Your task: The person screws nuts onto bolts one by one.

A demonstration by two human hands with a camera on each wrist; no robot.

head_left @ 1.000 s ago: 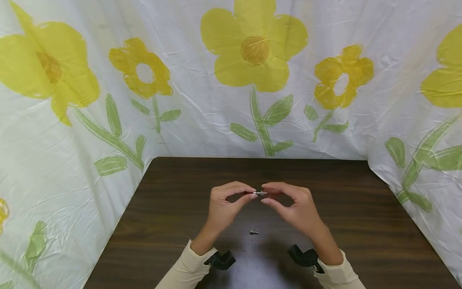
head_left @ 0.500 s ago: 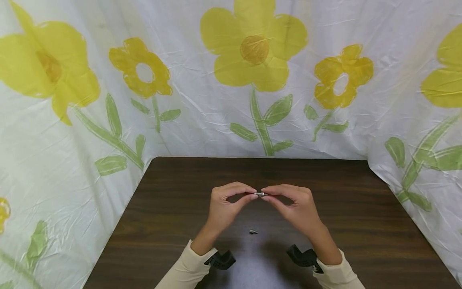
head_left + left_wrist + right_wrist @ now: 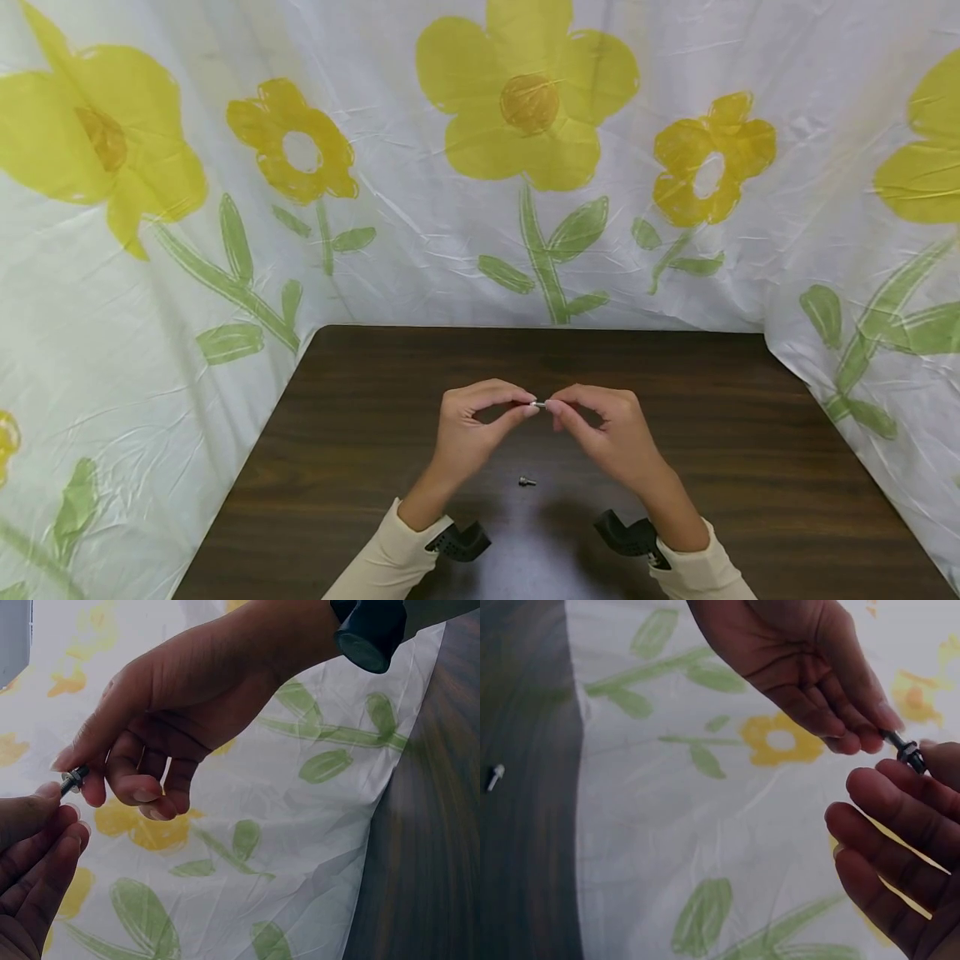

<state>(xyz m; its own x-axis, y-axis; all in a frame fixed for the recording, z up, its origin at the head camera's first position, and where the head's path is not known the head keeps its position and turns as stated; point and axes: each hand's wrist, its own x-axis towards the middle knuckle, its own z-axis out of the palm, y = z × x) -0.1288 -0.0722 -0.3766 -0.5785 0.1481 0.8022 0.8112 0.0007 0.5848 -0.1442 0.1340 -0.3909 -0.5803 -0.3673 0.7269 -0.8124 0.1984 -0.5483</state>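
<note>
A small metal bolt (image 3: 540, 404) with a nut on it is held level between both hands above the table. My left hand (image 3: 467, 429) pinches one end of its shank between thumb and fingertips. At the other end, the thumb and index finger of my right hand (image 3: 609, 425) pinch the bolt by the nut (image 3: 910, 753). In the left wrist view, a pale washer-like ring (image 3: 70, 781) shows around the bolt. Fingertips hide both of its ends. A second small bolt (image 3: 527, 482) lies on the table below the hands.
The dark wood-grain table (image 3: 337, 467) spans the space under the hands. A white curtain (image 3: 405, 250) printed with yellow flowers hangs behind it and along both sides. Black camera mounts (image 3: 459, 542) are strapped at both wrists.
My right thumb and index finger have gone from parted around the bolt's end to pinching it, then shifted slightly, the thumb now further forward. My left hand has barely moved.
</note>
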